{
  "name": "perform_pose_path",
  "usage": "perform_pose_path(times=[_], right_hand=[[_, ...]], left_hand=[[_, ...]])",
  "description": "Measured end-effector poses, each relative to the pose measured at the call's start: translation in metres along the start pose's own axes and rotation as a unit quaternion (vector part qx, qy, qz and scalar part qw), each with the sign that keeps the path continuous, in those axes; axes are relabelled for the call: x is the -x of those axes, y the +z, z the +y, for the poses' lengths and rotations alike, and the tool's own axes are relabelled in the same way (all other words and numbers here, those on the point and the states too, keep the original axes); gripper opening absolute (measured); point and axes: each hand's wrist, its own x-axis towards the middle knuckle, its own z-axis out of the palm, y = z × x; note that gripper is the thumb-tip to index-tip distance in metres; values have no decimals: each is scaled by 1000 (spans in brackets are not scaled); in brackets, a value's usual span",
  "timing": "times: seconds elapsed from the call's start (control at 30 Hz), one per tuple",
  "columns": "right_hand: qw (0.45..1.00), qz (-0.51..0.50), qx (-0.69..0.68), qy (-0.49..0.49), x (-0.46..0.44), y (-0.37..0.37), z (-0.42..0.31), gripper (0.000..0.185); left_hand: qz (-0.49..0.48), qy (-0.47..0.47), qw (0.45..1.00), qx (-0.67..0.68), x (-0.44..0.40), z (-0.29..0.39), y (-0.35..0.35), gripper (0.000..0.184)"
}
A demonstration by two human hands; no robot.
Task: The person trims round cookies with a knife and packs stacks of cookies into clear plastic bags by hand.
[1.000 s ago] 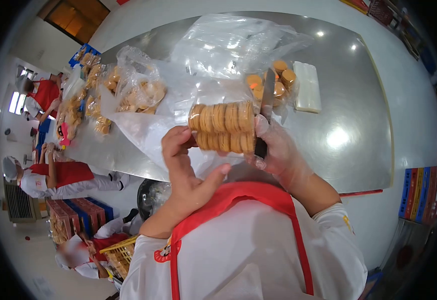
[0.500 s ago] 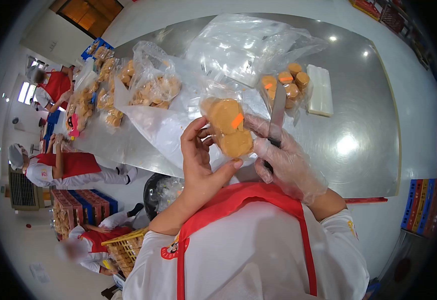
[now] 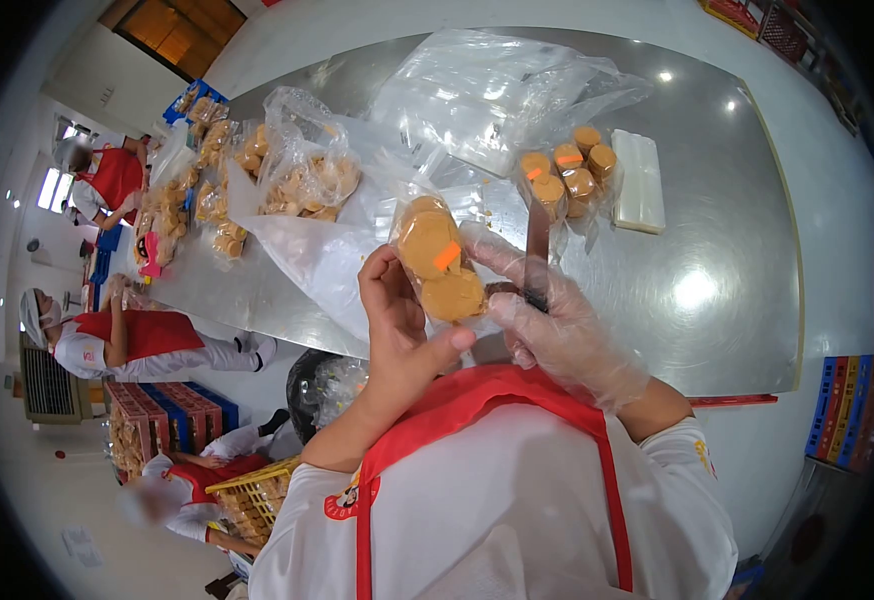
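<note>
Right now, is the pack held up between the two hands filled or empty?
Filled: round biscuits show through the clear pack, with an orange sticker on it. Seen end-on, how deep they go cannot be told.

Here was the bare left hand [image 3: 397, 325], fingers curled upward, thumb angled in below! Opposite, the clear-gloved right hand [image 3: 557, 325] pointed its index finger inward, other fingers bent, left forearm [image 3: 352, 432] and right forearm [image 3: 659, 408] converging.
</note>
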Motion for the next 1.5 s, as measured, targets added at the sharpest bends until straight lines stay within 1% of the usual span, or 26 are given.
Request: perform_pose_path(times=[0.07,0.17,0.27,0.33,0.47,0.67,0.87,0.93,1.0,1.07,1.1,1.17,1.27,1.33,1.37,1.4,1.47,1.5], right_hand=[[1000,-12,22,-5,-2,-2,1,47],[1000,-20,21,-1,-7,-4,4,47],[999,-18,9,28,-7,-4,1,46],[999,-17,8,37,-7,-3,-1,46],[999,-23,12,22,-7,-3,-4,46],[999,-29,-19,20,-5,-3,-1,44],[999,-33,-20,37,-3,-3,-2,43],[999,-34,-15,28,-2,-2,-2,42],[999,-32,2,-5,-3,-2,1,41],[1000,-18,-3,-6,-3,-1,5,42],[1000,-12,-6,-7,-2,-1,7,42],[995,87,-36,-6,-4,-3,16,43],[973,200,28,-111,-12,-8,28,48],[963,194,109,-150,-14,-21,26,52],[984,146,29,-102,-13,-23,24,46],[986,147,-7,-81,-12,-23,28,40],[985,148,-79,-40,-12,-24,40,29],[983,163,-66,-43,-13,-24,43,25]], left_hand=[[30,-37,999,-4,-1,2,1,88],[27,-49,997,-52,-4,1,-7,82],[27,-31,998,-38,-6,-2,-7,82],[30,-31,998,-37,-5,-1,-7,83],[27,-34,998,-37,-4,2,-6,84],[23,-21,999,-26,-2,-1,-7,86],[17,-44,999,11,1,-1,-10,88],[23,-47,998,24,0,2,-9,90],[28,-48,998,29,0,3,-10,91],[33,-46,998,27,1,1,-11,92],[29,-53,997,53,1,3,-10,90],[21,-69,992,106,0,6,-9,87],[-91,-188,952,225,2,-4,-38,83],[-110,-239,933,246,6,-12,-47,83],[-111,-268,920,265,9,-18,-51,83],[-112,-297,905,284,11,-21,-53,84],[-90,-254,898,349,18,-26,-47,83],[-78,-230,892,380,20,-27,-43,84]])
